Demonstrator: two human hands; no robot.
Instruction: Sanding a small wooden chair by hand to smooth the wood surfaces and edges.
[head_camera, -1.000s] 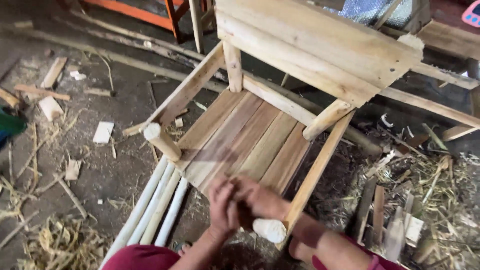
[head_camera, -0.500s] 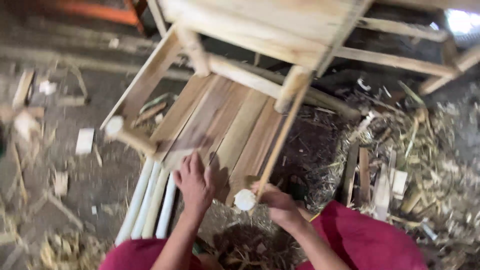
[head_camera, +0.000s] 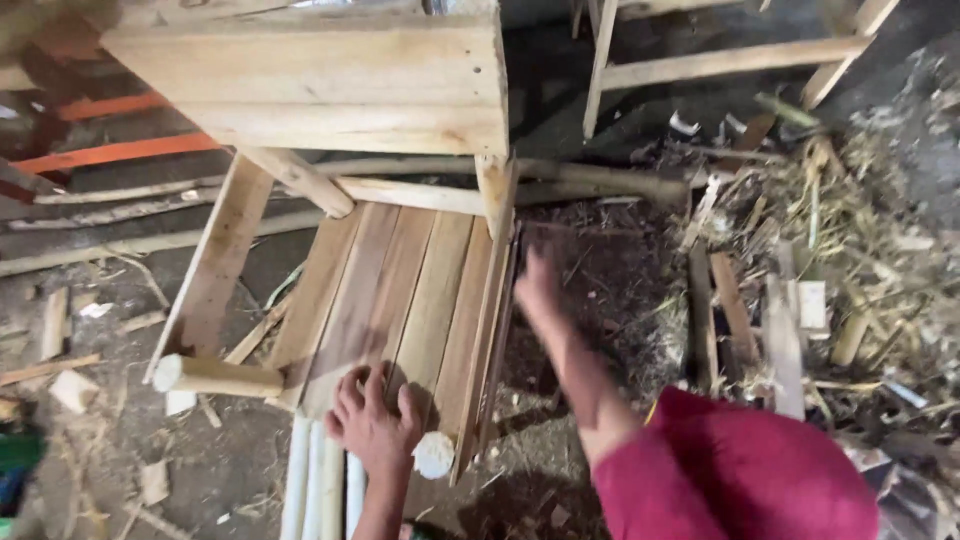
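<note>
A bare wooden chair (head_camera: 400, 290) with a slatted seat, broad plank backrest and round-post legs stands below me. My left hand (head_camera: 372, 418) lies flat on the seat's front edge, fingers spread, next to the pale round end of the front right leg post (head_camera: 434, 455). My right hand (head_camera: 535, 285) is stretched out beside the chair's right armrest rail (head_camera: 487, 310), blurred, fingers loosely together, holding nothing that I can see. Red sleeves cover both my arms.
White pipes (head_camera: 320, 485) lie on the ground under the seat front. Wood offcuts, slats and straw (head_camera: 790, 300) litter the dirt on the right. Long poles (head_camera: 130, 215) and an orange frame (head_camera: 110, 150) lie at the left. Another timber frame (head_camera: 720, 60) stands behind.
My view has swung, so the chair now faces me squarely. My right hand left the front leg post and reached forward along the right armrest. My left hand stayed on the seat front.
</note>
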